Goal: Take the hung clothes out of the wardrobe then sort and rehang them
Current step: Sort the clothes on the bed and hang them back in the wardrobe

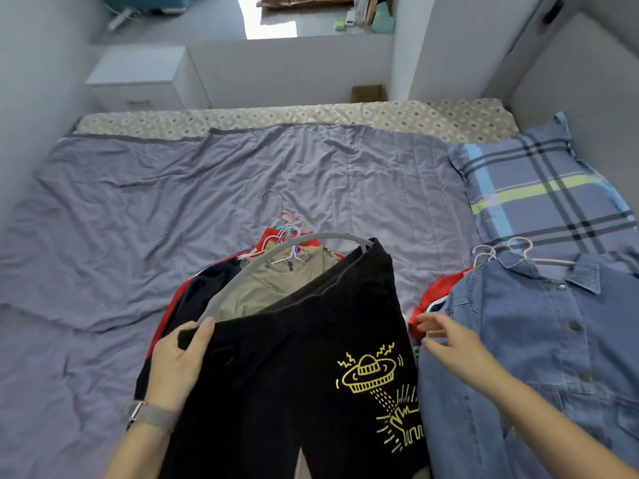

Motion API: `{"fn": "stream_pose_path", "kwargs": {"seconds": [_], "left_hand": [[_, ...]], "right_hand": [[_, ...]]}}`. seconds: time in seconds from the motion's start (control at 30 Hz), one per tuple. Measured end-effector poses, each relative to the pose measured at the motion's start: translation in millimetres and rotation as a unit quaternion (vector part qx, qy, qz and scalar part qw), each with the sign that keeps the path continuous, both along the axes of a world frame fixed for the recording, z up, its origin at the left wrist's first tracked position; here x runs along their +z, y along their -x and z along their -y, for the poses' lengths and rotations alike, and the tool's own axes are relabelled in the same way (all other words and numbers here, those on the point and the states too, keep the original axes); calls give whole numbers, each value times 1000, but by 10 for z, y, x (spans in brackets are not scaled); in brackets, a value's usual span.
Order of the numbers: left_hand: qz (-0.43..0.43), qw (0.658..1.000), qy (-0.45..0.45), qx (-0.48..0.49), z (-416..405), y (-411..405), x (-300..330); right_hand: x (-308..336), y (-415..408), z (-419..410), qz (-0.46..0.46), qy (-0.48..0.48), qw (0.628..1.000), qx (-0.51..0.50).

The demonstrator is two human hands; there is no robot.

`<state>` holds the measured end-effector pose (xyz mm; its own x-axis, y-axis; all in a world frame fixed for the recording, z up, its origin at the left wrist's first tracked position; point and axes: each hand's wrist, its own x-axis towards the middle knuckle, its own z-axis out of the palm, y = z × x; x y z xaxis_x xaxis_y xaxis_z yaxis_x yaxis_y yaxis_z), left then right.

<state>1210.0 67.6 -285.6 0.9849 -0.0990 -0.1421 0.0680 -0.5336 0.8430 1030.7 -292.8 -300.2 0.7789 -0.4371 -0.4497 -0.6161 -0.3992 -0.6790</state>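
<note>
Head view: bed point(242, 174), two clothing piles.
Left hand point(176, 364): I grip black shorts point(294, 357) at grey hanger point(276, 254).
Right hand point(449, 340): fingers loose, holding nothing, over denim shirt point(539, 340).

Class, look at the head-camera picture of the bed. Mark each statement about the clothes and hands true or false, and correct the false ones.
1. The left hand grips the black trousers at the waistband. True.
2. The black trousers carry a yellow printed drawing. True.
3. The right hand holds a grey hanger. False: it holds nothing, its fingers spread over the edge of the denim shirt.
4. The denim shirt lies left of the trousers. False: it lies to their right, near the plaid pillow.
5. The grey hanger is threaded through the trousers. True.
</note>
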Motion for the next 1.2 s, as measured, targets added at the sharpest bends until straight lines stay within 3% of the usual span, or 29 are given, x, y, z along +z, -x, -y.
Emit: {"fn": "stream_pose_path", "kwargs": {"seconds": [0.17,0.33,0.53,0.7,0.87,0.97,1.2], "left_hand": [[37,999,6,-30,-64,759,658],[66,996,36,-44,-95,1647,1288],[84,993,69,-39,-145,2739,1885],[63,992,114,-4,-187,3516,2133],[77,987,122,74,-457,4197,2302],[86,986,99,107,-744,4547,2351],[67,963,28,259,-1630,5084,2423]], "right_hand": [[451,456,177,81,65,994,-40],[976,951,242,150,14,985,-87],[1409,1709,153,183,-34,982,37],[1464,2211,250,182,127,973,59],[1666,2513,145,211,-77,972,65],[1810,2580,-72,258,-110,957,79],[2166,2556,-1090,264,-134,935,194]]}}
